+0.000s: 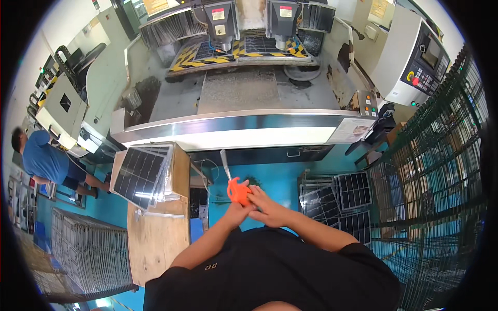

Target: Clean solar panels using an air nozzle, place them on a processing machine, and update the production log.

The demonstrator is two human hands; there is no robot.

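In front of my chest, both hands meet at an orange hand tool [239,192] with a loop at its upper left. A long, pale, narrow stem [224,161] sticks up from it toward the machine; its exact kind is not plain. My left hand [237,213] is closed around the lower part of the tool. From the right, my right hand [265,208] has its fingers against the tool's side, partly overlapping the left hand.
Ahead stands a machine [244,116] with two spindle heads above black panels. A wooden bench [155,241] at left carries stacked dark gridded panels [139,173]. More panels [354,190] lie right, beside wire racks [441,171]. A person [46,158] stands far left.
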